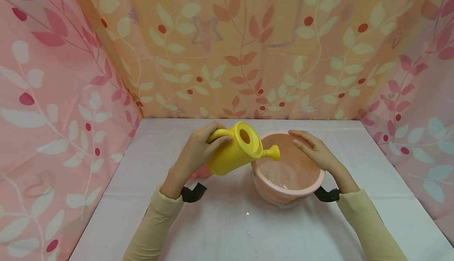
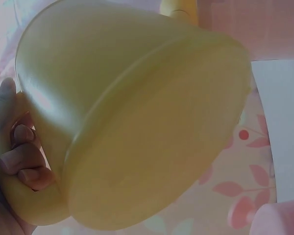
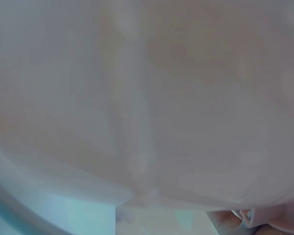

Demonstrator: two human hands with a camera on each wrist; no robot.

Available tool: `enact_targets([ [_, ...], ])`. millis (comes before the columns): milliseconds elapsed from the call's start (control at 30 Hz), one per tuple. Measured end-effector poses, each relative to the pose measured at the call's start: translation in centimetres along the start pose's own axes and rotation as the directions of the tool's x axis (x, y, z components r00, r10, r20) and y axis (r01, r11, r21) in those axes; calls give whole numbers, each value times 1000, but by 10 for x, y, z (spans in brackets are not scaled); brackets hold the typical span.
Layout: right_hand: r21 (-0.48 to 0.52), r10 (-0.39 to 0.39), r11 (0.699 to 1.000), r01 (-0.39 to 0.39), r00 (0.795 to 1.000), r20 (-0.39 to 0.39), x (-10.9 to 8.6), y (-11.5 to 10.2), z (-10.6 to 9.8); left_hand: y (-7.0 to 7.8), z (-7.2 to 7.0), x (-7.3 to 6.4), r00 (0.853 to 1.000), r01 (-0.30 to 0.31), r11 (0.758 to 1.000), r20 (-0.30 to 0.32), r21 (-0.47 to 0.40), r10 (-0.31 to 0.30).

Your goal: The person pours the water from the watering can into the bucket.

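My left hand [image 1: 198, 145] grips the handle of a yellow watering can [image 1: 228, 158], its fingers curled through the handle in the left wrist view. The can is held raised and tilted, its sprinkler head [image 1: 272, 152] over the near-left part of a pink bucket [image 1: 289, 192]. No stream of water is discernible from the head. Across the bucket, my right hand [image 1: 320, 152] holds the far-right rim, thumb on the inner side and fingers along the rim. Shiny reflections show on the bucket's floor. The bucket's outer wall [image 3: 196, 122] fills most of the right wrist view.
A pink object [image 1: 205, 171] stands partly hidden behind the can; a round knob-like part [image 2: 241, 212] shows in the left wrist view. Small water drops [image 1: 247, 214] lie on the white tabletop [image 1: 220, 229]. Floral curtains [image 1: 244, 56] enclose the back and sides.
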State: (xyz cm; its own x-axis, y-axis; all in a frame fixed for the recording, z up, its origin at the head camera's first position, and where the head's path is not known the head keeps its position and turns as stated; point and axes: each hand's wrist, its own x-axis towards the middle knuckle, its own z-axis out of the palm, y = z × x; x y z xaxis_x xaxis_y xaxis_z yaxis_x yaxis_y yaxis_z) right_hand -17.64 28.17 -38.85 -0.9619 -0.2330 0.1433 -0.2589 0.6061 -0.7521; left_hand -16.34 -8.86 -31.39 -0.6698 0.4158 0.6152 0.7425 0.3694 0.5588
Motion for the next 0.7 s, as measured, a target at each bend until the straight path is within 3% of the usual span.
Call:
enact_targets([
  [500,-10,-6,1000,6,1000,-6,0,2,-1,-7,6,-7,999,9,998,-43,-62,-11],
  [700,-11,-5,1000,5,1000,-10,0,1,0,-8,10,-10,996,78,994,-32,-82,-81],
])
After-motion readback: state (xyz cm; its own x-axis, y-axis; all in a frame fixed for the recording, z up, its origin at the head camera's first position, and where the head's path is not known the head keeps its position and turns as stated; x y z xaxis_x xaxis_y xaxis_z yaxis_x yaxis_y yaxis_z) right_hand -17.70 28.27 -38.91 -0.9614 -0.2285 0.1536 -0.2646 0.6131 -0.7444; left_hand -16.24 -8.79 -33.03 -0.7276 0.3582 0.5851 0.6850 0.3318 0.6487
